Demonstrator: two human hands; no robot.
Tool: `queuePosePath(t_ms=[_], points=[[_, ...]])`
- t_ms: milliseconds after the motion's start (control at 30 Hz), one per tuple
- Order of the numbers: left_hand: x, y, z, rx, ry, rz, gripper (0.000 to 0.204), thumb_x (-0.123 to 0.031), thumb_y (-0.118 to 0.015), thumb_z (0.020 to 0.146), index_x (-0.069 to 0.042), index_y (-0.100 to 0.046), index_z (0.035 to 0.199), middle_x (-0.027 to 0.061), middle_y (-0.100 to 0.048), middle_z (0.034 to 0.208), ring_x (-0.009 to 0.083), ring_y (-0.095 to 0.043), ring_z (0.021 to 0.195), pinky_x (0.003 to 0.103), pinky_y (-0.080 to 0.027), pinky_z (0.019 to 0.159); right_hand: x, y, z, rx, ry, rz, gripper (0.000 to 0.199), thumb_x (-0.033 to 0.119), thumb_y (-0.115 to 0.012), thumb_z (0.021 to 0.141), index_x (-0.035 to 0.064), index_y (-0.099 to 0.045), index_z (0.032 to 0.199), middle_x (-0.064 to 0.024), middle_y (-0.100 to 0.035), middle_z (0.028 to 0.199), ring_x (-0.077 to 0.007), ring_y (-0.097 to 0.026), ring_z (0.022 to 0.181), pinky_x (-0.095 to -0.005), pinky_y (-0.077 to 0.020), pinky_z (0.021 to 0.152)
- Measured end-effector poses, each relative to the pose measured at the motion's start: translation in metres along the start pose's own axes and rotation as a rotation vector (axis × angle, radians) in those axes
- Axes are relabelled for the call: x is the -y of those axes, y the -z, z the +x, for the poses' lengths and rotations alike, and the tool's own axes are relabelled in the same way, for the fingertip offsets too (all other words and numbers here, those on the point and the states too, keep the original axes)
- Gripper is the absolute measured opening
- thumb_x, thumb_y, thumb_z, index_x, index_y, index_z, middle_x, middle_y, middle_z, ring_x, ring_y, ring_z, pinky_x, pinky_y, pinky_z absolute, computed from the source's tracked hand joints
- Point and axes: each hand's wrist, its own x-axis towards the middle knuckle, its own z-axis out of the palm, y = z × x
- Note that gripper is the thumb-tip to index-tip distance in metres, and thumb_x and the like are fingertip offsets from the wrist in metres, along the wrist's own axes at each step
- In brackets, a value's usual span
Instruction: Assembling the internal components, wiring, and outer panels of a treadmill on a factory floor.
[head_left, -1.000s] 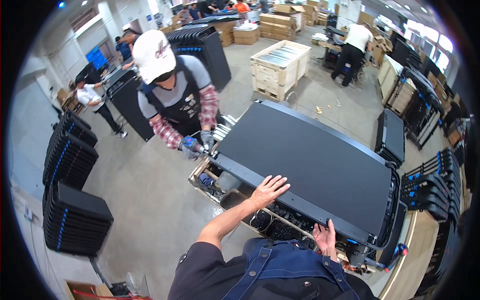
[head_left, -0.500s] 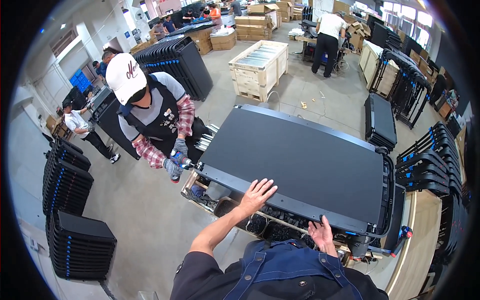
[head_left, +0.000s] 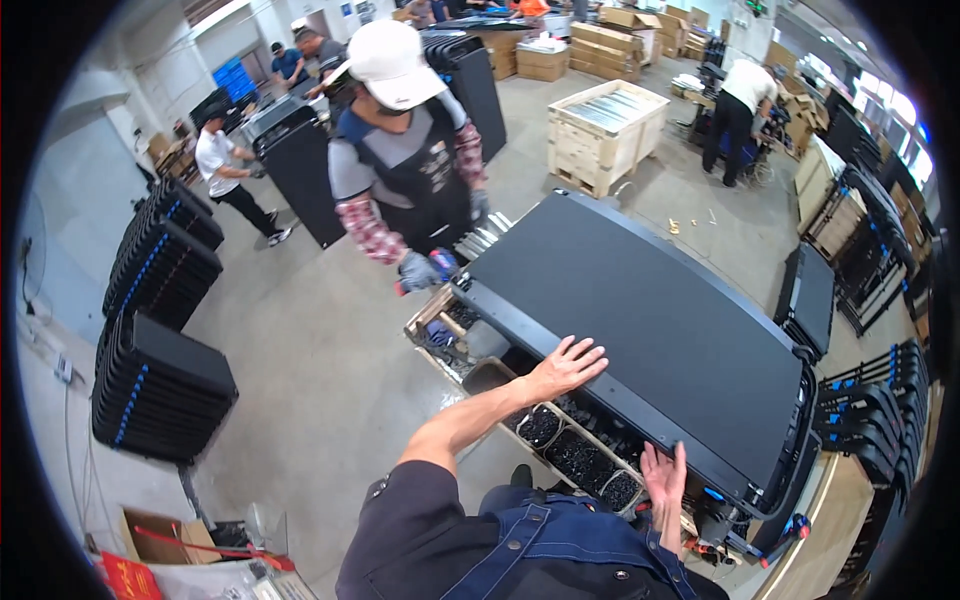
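Observation:
A treadmill deck (head_left: 640, 320), with a flat black belt and dark side rails, lies on a wooden bench in front of me. My left hand (head_left: 567, 368) rests on the near side rail, fingers spread and flat. Further right, my right hand (head_left: 665, 475) is at the rail's outer edge, palm turned up and fingers apart. Across the far-left corner stands a co-worker in a white cap. That person's gloved hand (head_left: 416, 271) holds a blue and red power driver (head_left: 443, 263) beside the deck's corner.
Bins of small black parts (head_left: 580, 458) sit in the bench under the near rail. A red-and-black tool (head_left: 797, 528) hangs at the right end. Stacked black frames (head_left: 165, 385) stand at left, and more (head_left: 880, 400) at right. A wooden crate (head_left: 605, 135) stands beyond the deck.
My view has swung, so the scene sits further right. The co-worker has straightened up and drawn the driver back from the corner, one hand off it. Both my hands stay at the near rail.

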Motion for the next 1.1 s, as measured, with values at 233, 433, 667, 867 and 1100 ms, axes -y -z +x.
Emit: queuePosePath(t_ms=[233,433,667,867,1100], points=[[0.026,0.197,0.105,-0.248,-0.312,-0.206,0.053,-0.025,-0.078,0.069,-0.012,-0.072,0.119,0.006,-0.073,0.112,0.0251,-0.071,0.1,0.037,-0.06,0.085,0.101,-0.053,-0.127,0.393,0.595,-0.477,0.052,0.049,-0.064,0.098,-0.0033,-0.066,0.1,-0.0191,-0.071,0.087,-0.028,-0.071,0.079,-0.0385,-0.0591,0.067],[0.085,0.304,0.255,-0.142,-0.19,-0.291,0.071,-0.034,-0.09,0.063,-0.005,-0.068,0.124,0.0126,-0.071,0.1,0.0296,-0.07,0.086,0.034,-0.055,0.075,0.157,-0.185,-0.101,0.84,0.51,-0.562,0.069,0.037,-0.068,0.092,-0.0069,-0.048,0.141,-0.0293,-0.063,0.129,-0.0346,-0.071,0.104,-0.0401,-0.0589,0.086],[0.081,0.218,0.356,-0.106,-0.14,0.01,0.069,-0.063,-0.043,0.101,-0.004,-0.062,0.131,0.0187,-0.067,0.115,0.0397,-0.065,0.106,0.044,-0.051,0.09,0.077,0.007,0.162,-0.271,0.101,0.344,0.056,0.052,-0.033,0.109,0.0105,-0.045,0.145,-0.0117,-0.057,0.145,-0.0316,-0.057,0.129,-0.0527,-0.0435,0.111],[0.175,0.138,0.452,-0.074,-0.125,0.069,0.065,-0.05,-0.031,0.109,0.003,-0.065,0.124,0.0273,-0.07,0.107,0.0452,-0.066,0.098,0.05,-0.049,0.086,0.09,0.008,0.243,0.46,0.459,1.008,0.04,0.036,-0.048,0.104,0.0039,-0.067,0.118,-0.0141,-0.068,0.122,-0.0318,-0.063,0.114,-0.0517,-0.0511,0.101],[0.179,-0.115,0.523,0.522,0.114,-0.339,0.069,-0.05,-0.04,0.108,0.013,-0.054,0.081,0.0211,-0.041,0.061,0.0235,-0.04,0.066,0.051,-0.037,0.06,0.024,0.027,0.088,-0.003,0.374,1.093,0.045,0.035,-0.053,0.102,0.0033,-0.061,0.132,-0.0137,-0.065,0.131,-0.0317,-0.061,0.12,-0.0507,-0.0459,0.109]])
